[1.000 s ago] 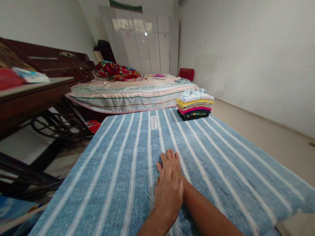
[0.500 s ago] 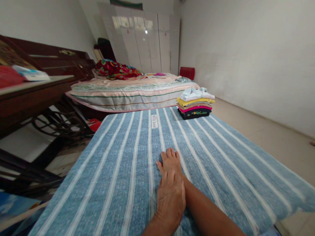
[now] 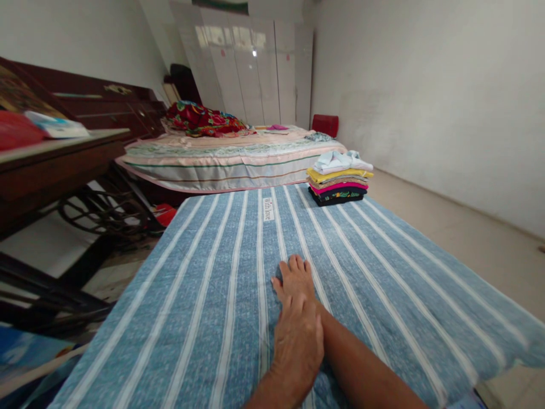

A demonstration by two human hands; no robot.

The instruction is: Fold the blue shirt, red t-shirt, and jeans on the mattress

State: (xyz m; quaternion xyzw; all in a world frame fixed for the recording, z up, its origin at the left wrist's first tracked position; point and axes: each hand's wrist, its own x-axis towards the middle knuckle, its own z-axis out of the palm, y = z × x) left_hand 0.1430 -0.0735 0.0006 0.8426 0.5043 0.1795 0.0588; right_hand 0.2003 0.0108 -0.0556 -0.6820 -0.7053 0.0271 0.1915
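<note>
My right hand (image 3: 297, 278) lies palm down on a blue and white striped cloth (image 3: 191, 318), its fingers stretched out and spread. Across the back of that hand and its wrist rests my left hand (image 3: 298, 338), with its fingers extended forward. Neither hand has an object in it, and the palms are hidden from view. Beyond them, at the far right end of the cloth, sits a stack of folded clothes (image 3: 339, 180) in black, pink, tan, yellow and pale blue. A "With love" label (image 3: 268, 209) shows on the cloth near its far edge.
Behind the striped surface is a bed (image 3: 230, 165) with a red floral blanket (image 3: 208, 120). A dark wooden table (image 3: 63, 165) with a wheel beneath stands at left. A wardrobe (image 3: 251, 74) fills the back, and a red box (image 3: 326, 125) is near the right wall.
My left hand has slid back a little from my right hand's knuckles toward the wrist. My right hand stays in place, and the clothes stack is unchanged.
</note>
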